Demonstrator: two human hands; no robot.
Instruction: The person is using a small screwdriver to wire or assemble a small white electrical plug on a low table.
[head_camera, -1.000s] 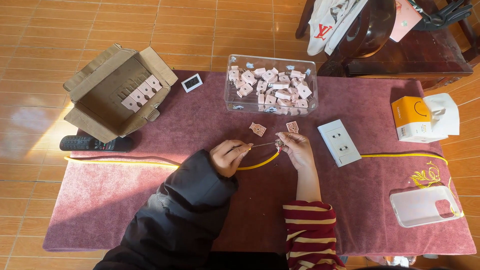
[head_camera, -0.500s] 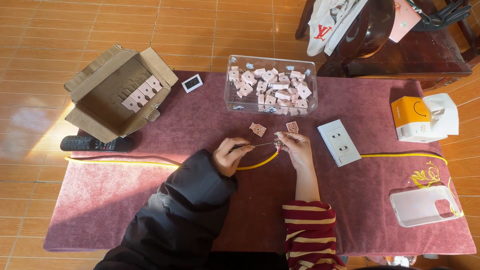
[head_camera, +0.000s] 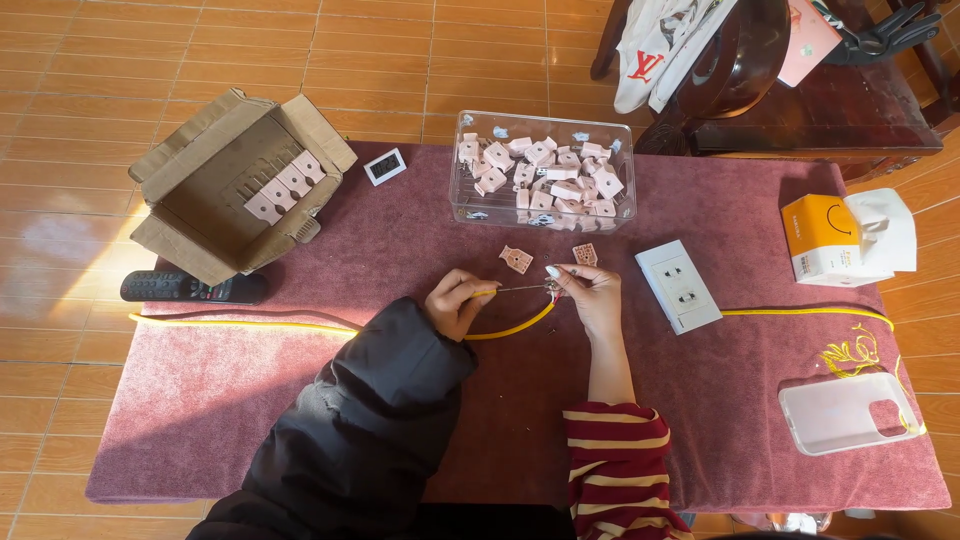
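Left hand (head_camera: 458, 303) fingers closed around the yellow cable (head_camera: 510, 328), right hand (head_camera: 590, 295) fingers pinched on its bare end.

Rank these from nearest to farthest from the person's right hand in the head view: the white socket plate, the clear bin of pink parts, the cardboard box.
From the right hand:
1. White socket plate, just to its right.
2. Clear bin, beyond it on the cloth.
3. Cardboard box, far left.
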